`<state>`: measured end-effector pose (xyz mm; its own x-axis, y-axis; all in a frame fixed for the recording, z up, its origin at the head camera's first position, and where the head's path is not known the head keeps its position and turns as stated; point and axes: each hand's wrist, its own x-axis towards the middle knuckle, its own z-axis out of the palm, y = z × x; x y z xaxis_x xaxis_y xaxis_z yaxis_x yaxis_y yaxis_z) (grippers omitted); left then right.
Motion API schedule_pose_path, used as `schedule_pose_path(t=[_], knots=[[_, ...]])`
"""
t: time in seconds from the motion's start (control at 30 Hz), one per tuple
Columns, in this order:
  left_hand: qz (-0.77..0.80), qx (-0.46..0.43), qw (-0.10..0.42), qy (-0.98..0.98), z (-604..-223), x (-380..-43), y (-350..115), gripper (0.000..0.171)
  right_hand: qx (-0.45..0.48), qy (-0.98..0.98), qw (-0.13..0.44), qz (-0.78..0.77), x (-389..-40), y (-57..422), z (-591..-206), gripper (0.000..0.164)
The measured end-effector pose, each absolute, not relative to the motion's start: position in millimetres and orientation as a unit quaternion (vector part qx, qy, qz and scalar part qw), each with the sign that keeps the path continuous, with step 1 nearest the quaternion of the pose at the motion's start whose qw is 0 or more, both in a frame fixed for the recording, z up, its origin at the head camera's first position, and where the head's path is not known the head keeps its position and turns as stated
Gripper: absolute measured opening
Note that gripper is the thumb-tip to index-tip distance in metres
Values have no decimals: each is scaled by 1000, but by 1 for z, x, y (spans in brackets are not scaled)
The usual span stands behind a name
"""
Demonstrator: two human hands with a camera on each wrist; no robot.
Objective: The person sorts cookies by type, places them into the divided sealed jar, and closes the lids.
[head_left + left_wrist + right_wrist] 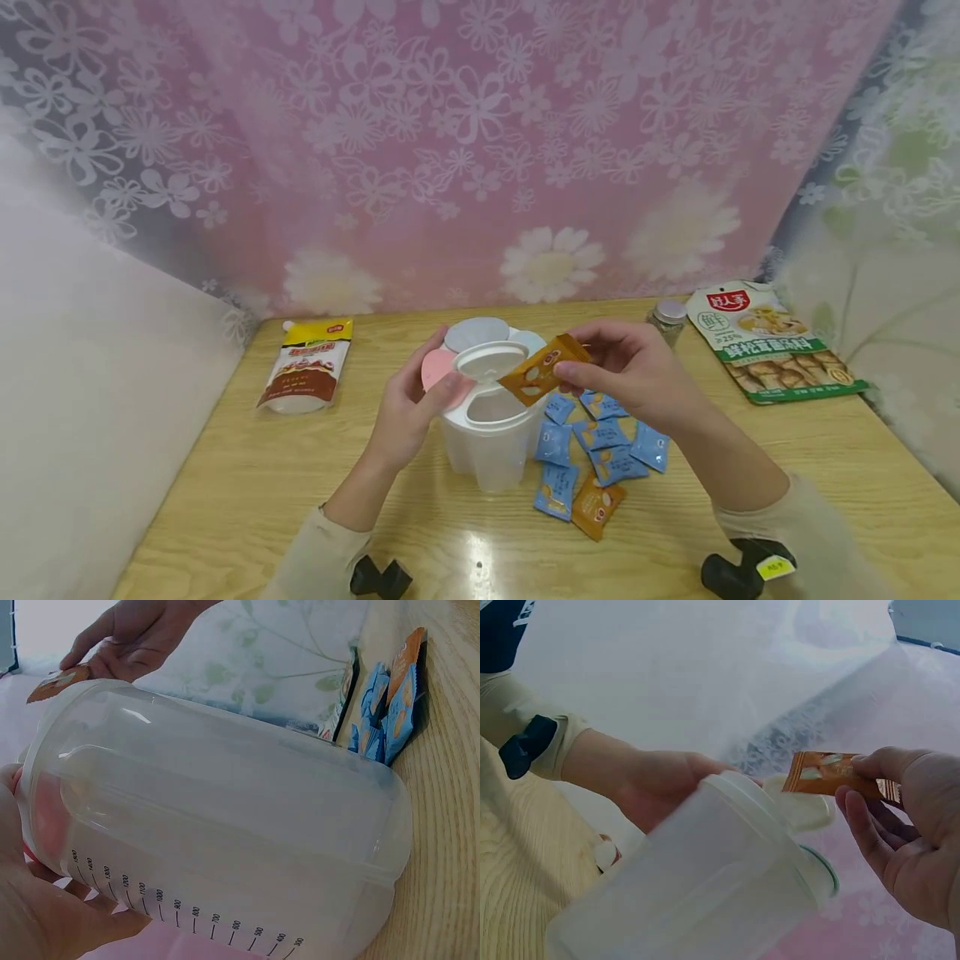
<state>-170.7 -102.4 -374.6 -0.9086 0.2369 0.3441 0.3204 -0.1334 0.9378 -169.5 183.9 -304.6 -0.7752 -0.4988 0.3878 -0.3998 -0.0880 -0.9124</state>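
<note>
A translucent storage container (501, 458) with a multi-part lid stands on the table, and one white flap (491, 360) of the lid is raised over its opening. My left hand (405, 410) holds the container by its upper left side, the thumb on the pink flap (437, 367). In the left wrist view, black measuring marks run along the container's wall (225, 802). My right hand (637, 371) pinches a small brown snack packet (821, 774) between thumb and fingers, just above the opening's right edge. The compartment below the raised flap shows no packets.
Several blue snack packets (600, 433) and another brown packet (597, 505) lie right of the container. Further right are a small jar (667, 321) and a large mushroom-pictured pouch (780, 346). A spouted pouch (309, 367) sits at the left on the wooden table (247, 492).
</note>
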Motion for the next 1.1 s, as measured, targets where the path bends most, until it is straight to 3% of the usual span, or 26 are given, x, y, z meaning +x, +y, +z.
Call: schedule_pose_path(t=[0.37, 0.73, 1.1], knots=[[-712, -214, 42, -668, -376, -173, -103, 61, -399, 741, 17, -540, -171, 157, -298, 25], [-717, -209, 31, -664, -377, -173, -104, 61, -356, 732, 84, -576, -176, 167, -310, 32], [-713, -206, 36, -669, -375, -172, -103, 62, -357, 706, 105, -602, -176, 194, -325, 29]])
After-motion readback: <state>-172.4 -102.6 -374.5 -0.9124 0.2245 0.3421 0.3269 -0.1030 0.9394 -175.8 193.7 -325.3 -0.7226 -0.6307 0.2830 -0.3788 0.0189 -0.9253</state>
